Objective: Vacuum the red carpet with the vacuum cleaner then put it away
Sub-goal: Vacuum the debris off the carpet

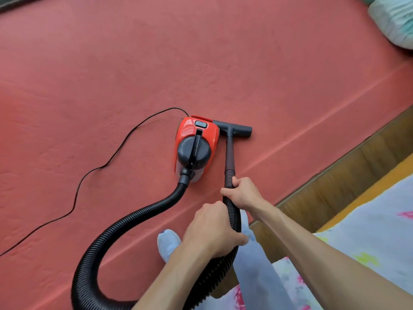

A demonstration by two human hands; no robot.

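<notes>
The red carpet (111,63) fills most of the frame, from the top edge down to the lower left, with long creases running diagonally across it. Along the lower right runs a bed with a pale flowered sheet (368,220) over a wooden bed frame (335,182), and a light pillow (395,23) lies in the upper right corner. A thick black ribbed hose (125,222) loops from the bottom edge up through the lower centre to the vacuum cleaner (194,142), a small red and grey body that sits on the carpet at the centre of the frame. A pale trouser leg (257,265) and a foot in a light sock (167,242) show in the lower centre. The left hand (210,231) has its fingers wrapped round the hose, below the right hand (242,194), which grips the spot where the hose joins the dark wand (229,157). The wand slopes up to a grey floor nozzle (237,128), which rests flat on the carpet just right of the vacuum body. A thin black power cord (107,163) trails from the vacuum's top end down to the left edge.
</notes>
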